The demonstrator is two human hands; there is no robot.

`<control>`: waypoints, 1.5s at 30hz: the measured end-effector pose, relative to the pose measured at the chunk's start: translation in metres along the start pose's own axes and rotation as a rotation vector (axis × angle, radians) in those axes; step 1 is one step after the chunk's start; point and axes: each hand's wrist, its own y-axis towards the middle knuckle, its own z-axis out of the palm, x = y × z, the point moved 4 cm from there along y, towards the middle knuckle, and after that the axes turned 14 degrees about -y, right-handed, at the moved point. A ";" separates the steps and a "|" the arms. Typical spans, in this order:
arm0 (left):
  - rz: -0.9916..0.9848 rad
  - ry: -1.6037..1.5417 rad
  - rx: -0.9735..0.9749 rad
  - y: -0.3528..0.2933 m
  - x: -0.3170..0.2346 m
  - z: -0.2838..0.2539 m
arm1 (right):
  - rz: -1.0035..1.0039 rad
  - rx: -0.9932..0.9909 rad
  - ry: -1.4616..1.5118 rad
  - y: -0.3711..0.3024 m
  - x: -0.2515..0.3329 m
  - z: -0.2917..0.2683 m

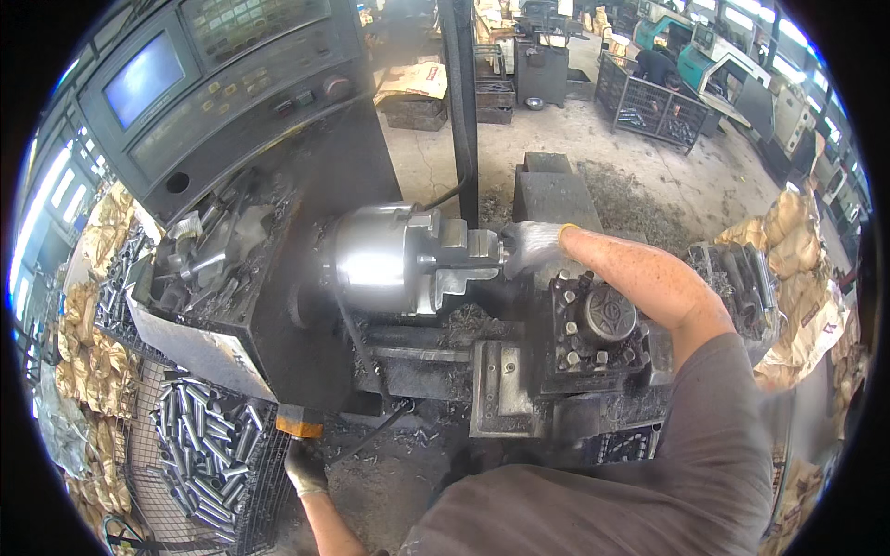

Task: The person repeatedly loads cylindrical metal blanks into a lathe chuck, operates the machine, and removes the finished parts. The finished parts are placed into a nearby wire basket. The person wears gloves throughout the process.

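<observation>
At the left, near side, we see a dark wire-mesh basket (146, 482) with many short grey metal tubes (209, 449) lying loose in it; whether these have been worked or are waiting, we cannot tell. Just right of it, at the low corner of the dark machine, our gloved left hand (307, 466) is beside a small orange blocky part (298, 424); its fingers are mostly hidden, so we cannot tell whether they are open or closed, or whether they touch that part. Farther off, in the middle, the large silver cylindrical chuck (375, 258) points its stepped metal jaws to the right. At their right end sits a small bright metal piece (503, 250), mostly covered by our right hand (535, 247) in its white knitted glove, whose fingers look curled closed around it. Since the hand is on the piece, we judge the handling at the chuck to be unfinished, though how firmly the jaws hold it does not show. Right of and nearer than this hand stands the dark, square tool post with a round cap (604, 317), apart from the piece, so any cutting seems not under way
</observation>
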 end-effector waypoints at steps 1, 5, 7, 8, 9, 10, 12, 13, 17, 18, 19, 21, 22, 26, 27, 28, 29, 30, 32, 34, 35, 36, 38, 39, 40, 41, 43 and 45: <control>0.022 0.041 -0.053 0.004 0.002 0.001 | 0.021 -0.013 -0.063 -0.005 -0.001 -0.003; 0.041 0.193 -0.253 0.004 0.004 -0.023 | 0.180 -0.484 -0.240 -0.057 0.006 -0.017; 0.392 0.431 -0.300 -0.024 -0.021 -0.014 | 0.050 -0.602 0.121 -0.134 0.050 -0.031; 0.639 0.569 -0.303 -0.057 -0.034 0.031 | 0.049 -0.703 0.158 -0.172 0.065 -0.026; 0.901 0.708 -0.317 -0.084 -0.054 0.070 | 0.030 -0.802 0.205 -0.202 0.078 -0.010; 1.108 0.727 -0.158 -0.092 -0.069 0.101 | -0.077 -0.877 0.255 -0.225 0.086 0.010; 1.405 0.792 0.158 -0.105 -0.084 0.173 | -0.127 -0.896 0.460 -0.262 0.105 0.059; 1.503 0.833 0.327 -0.109 -0.089 0.226 | -0.063 -0.854 0.616 -0.274 0.112 0.084; 1.615 1.185 0.450 -0.089 -0.118 0.422 | 0.020 -0.748 0.585 -0.287 0.123 0.150; 1.564 1.166 0.454 -0.057 -0.108 0.465 | 0.093 -0.734 0.584 -0.291 0.119 0.164; 1.415 1.170 0.524 -0.036 -0.114 0.501 | 0.137 -0.705 0.607 -0.292 0.116 0.179; 1.320 1.429 0.407 -0.006 -0.123 0.555 | 0.173 -0.631 0.691 -0.293 0.111 0.200; 1.252 1.523 0.308 0.008 -0.135 0.572 | 0.179 -0.590 0.718 -0.297 0.117 0.200; 1.273 1.576 0.199 0.041 -0.132 0.581 | 0.121 -0.474 0.717 -0.295 0.101 0.235; 1.270 1.591 0.161 0.036 -0.125 0.576 | 0.116 -0.471 0.696 -0.294 0.103 0.236; 1.306 1.533 0.226 0.001 -0.100 0.571 | 0.153 -0.450 0.680 -0.293 0.101 0.238; 1.449 1.427 0.329 -0.021 -0.079 0.551 | 0.161 -0.413 0.687 -0.289 0.099 0.241; 1.700 1.079 0.585 -0.032 -0.059 0.515 | 0.145 -0.367 0.695 -0.282 0.099 0.245; 1.299 1.194 0.782 -0.109 -0.003 0.457 | 0.140 -0.243 0.686 -0.272 0.101 0.248; 1.023 1.361 0.804 -0.132 0.051 0.348 | 0.025 -0.240 0.614 -0.256 0.114 0.252; 0.614 1.356 0.692 -0.124 0.088 0.272 | -0.047 -0.240 0.572 -0.245 0.123 0.256; 0.564 1.416 0.649 -0.117 0.120 0.177 | -0.147 -0.216 0.531 -0.235 0.134 0.259; 0.030 1.709 0.392 -0.125 0.188 -0.041 | -0.333 -0.210 0.557 -0.214 0.154 0.274; -0.274 1.574 0.047 -0.150 0.198 -0.118 | -0.405 -0.200 0.557 -0.207 0.165 0.277; -0.461 1.700 -0.038 -0.192 0.221 -0.281 | -0.469 -0.138 0.493 -0.197 0.182 0.283; -0.528 1.610 -0.269 -0.234 0.204 -0.292 | -0.524 -0.196 0.396 -0.185 0.183 0.303; -0.719 1.596 -0.610 -0.383 0.185 -0.454 | -0.542 0.084 0.376 -0.184 0.244 0.302; -0.518 1.377 -0.924 -0.493 0.168 -0.510 | -0.619 0.175 0.195 -0.191 0.306 0.315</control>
